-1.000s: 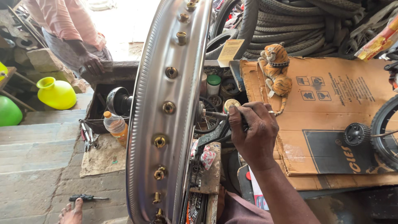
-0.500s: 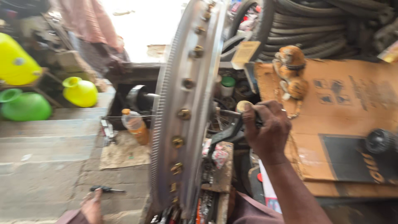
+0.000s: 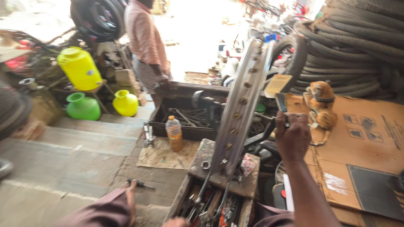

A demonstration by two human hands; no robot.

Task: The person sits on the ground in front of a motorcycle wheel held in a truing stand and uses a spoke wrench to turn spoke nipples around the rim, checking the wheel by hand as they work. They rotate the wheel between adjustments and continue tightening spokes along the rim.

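A silver wheel rim [image 3: 243,101] with brass spoke nipples stands on edge, leaning to the right, its lower end resting on a wooden block [image 3: 208,162]. My right hand [image 3: 292,136] is just right of the rim and closed around the handle of a black tool [image 3: 263,133] that reaches toward the rim's inner side. My left hand does not show. My trouser leg [image 3: 99,210] and bare foot [image 3: 131,191] lie at the lower left.
An open toolbox [image 3: 212,206] holding several tools sits under the rim. A bottle of orange liquid [image 3: 174,132] stands on a cloth before a black tray [image 3: 185,120]. Nearby are a person [image 3: 145,42], coloured jugs [image 3: 80,67], stacked tyres [image 3: 357,42], cardboard [image 3: 366,147] and a toy tiger [image 3: 322,105].
The view has lifted and pulled back, so the rim looks smaller and more tilted. My right hand stays closed on the tool beside the rim.
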